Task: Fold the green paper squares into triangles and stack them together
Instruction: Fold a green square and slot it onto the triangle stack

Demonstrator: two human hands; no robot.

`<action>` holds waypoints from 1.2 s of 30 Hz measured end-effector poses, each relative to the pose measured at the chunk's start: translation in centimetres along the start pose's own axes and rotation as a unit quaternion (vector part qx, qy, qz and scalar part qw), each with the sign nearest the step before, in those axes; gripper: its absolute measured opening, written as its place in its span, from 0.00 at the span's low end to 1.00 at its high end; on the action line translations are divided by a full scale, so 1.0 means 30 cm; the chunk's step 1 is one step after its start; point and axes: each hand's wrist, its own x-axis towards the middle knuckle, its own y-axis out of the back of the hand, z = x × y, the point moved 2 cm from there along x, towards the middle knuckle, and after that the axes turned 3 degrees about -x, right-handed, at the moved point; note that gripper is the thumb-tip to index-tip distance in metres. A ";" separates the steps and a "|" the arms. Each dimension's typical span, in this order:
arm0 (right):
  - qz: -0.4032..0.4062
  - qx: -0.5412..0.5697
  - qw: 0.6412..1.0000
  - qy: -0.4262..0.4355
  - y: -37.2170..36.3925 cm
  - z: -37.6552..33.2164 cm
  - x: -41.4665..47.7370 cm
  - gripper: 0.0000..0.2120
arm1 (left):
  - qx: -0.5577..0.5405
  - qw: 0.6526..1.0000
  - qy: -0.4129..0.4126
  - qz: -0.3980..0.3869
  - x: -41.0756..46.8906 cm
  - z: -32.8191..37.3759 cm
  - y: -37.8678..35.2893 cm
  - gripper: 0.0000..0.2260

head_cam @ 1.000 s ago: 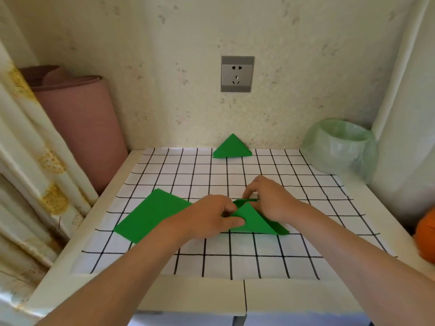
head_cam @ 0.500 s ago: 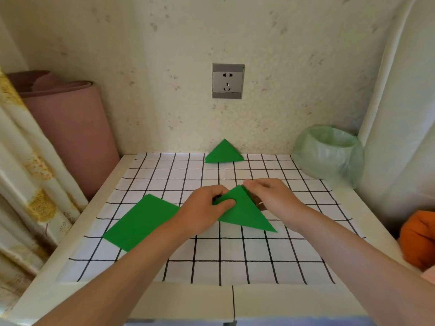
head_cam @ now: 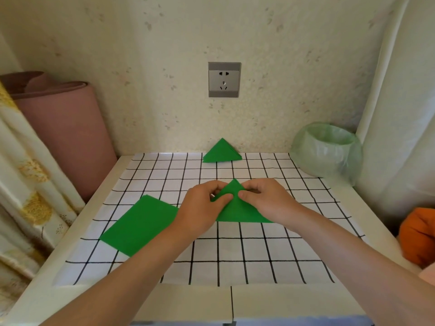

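Head view: left grip (head_cam: 202, 208) and right grip (head_cam: 266, 201) both pinch the folded green triangle (head_cam: 235, 211) at the middle of the gridded surface (head_cam: 235, 255), thumbs meeting on top, fingers curled near its far point. Flat green squares (head_cam: 141, 224) lie just beside the left grip, toward the left edge. Finished triangles (head_cam: 222, 152) sit stacked at the far edge.
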 end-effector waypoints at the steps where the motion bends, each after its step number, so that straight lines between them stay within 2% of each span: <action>1: -0.001 -0.008 1.000 0.005 -0.004 0.000 0.002 0.07 | -0.002 1.000 -0.002 0.004 -0.001 0.001 0.000 0.07; 13: -0.015 -0.149 0.988 0.043 -0.037 -0.005 -0.010 0.14 | 0.045 0.999 -0.009 0.010 -0.017 0.012 -0.024 0.17; 17: -0.031 -0.209 0.977 0.038 -0.041 -0.001 -0.017 0.10 | 0.031 0.999 0.001 0.020 -0.017 0.017 -0.026 0.16; 23: -0.036 -0.265 0.962 0.054 -0.049 0.002 -0.030 0.10 | -0.001 1.000 0.010 0.012 -0.025 0.015 -0.037 0.13; 29: 0.003 -0.266 0.962 0.068 -0.035 -0.014 -0.024 0.10 | 0.004 1.000 0.005 0.018 -0.018 0.016 -0.041 0.12; 36: -0.015 -0.302 0.950 0.084 -0.048 -0.013 -0.033 0.11 | 0.007 1.000 -0.002 0.000 -0.022 -0.003 -0.060 0.10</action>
